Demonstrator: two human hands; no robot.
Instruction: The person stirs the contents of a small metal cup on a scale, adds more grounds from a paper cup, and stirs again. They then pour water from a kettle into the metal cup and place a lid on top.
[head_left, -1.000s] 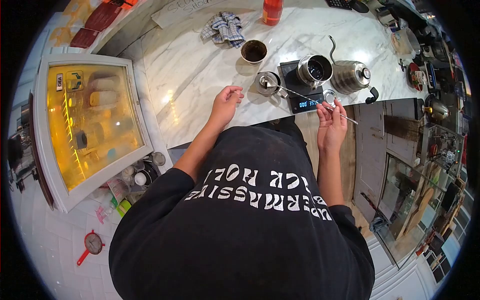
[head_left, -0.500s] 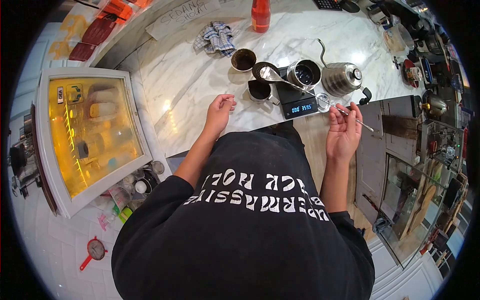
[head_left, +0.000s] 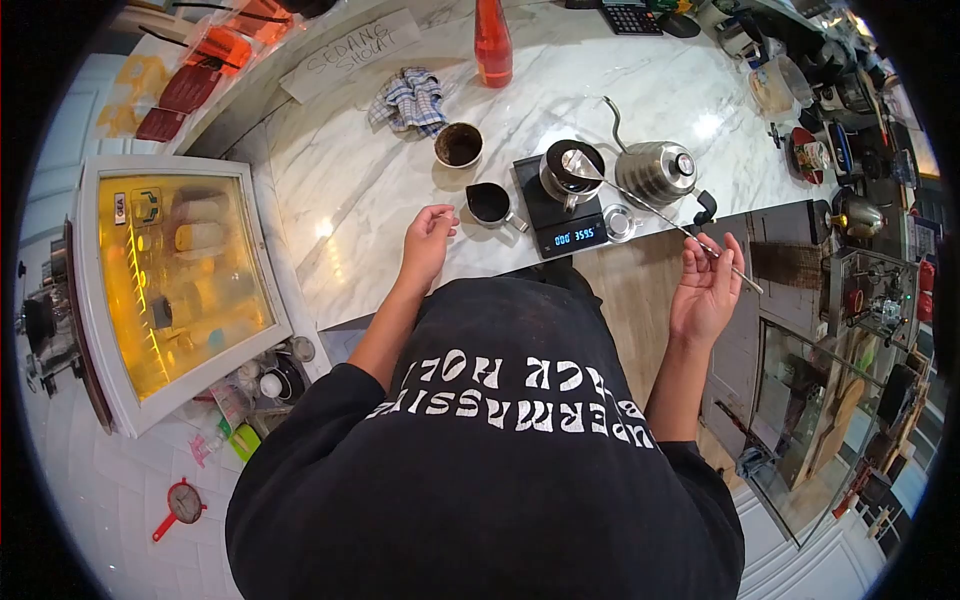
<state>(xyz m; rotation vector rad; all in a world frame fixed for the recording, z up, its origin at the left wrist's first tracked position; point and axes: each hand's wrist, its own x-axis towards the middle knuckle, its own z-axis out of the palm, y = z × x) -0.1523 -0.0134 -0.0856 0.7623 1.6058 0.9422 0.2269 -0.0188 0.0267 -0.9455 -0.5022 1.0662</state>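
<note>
Right hand (head_left: 702,306) pinching long metal spoon (head_left: 656,210) near handle end; likely light, stiff, slick if wet, steadier mid-handle. Left hand (head_left: 427,241) empty, fingers loosely curled.

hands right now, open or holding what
Left hand: open, fingers loosely bent, nothing visible in it.
Right hand: fingers closed on the handle of a long metal spoon.
</note>
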